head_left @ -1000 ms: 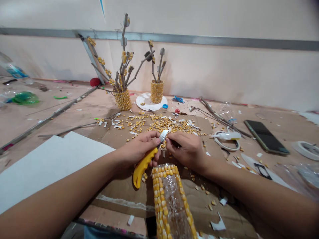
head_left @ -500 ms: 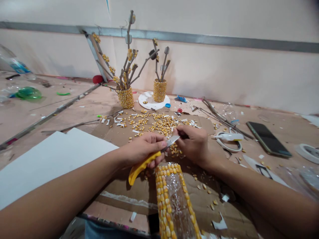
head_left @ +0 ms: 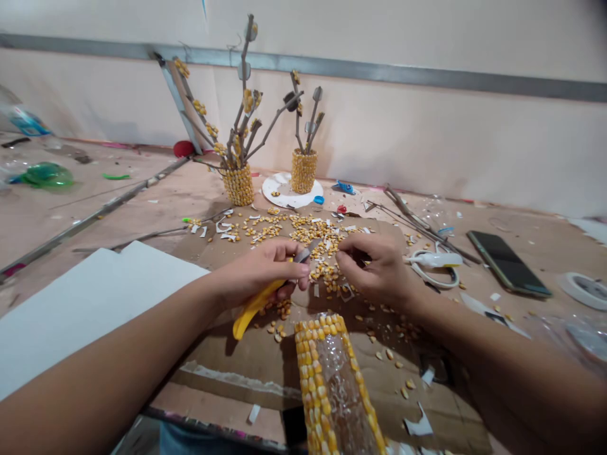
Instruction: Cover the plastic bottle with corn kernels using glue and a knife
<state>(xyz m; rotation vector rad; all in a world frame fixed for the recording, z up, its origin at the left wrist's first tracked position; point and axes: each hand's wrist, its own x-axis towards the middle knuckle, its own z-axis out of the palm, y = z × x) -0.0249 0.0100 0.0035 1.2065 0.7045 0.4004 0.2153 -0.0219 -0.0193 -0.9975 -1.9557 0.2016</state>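
My left hand [head_left: 279, 270] is wrapped round a tool with a yellow handle [head_left: 255, 309] and a grey metal blade [head_left: 307, 251] that points up to the right. Just right of the blade tip, my right hand [head_left: 372, 265] is closed with its fingertips pinched; anything between them is too small to make out. Below both hands lies a clear plastic bottle [head_left: 341, 379] partly covered in rows of corn kernels. Loose kernels [head_left: 327, 272] are scattered on the cardboard [head_left: 237, 354] under and beyond the hands.
Two kernel-covered pots [head_left: 238, 184] with twigs stand at the back, one on a white disc [head_left: 279, 197]. White sheets [head_left: 95, 303] lie at the left. To the right are a glue bottle [head_left: 436, 260], a phone [head_left: 509, 262] and a tape roll [head_left: 585, 289].
My left hand has moved slightly left with the yellow-handled tool, and the blade has drawn away from my right hand. A small white piece now shows on the cardboard between the hands.
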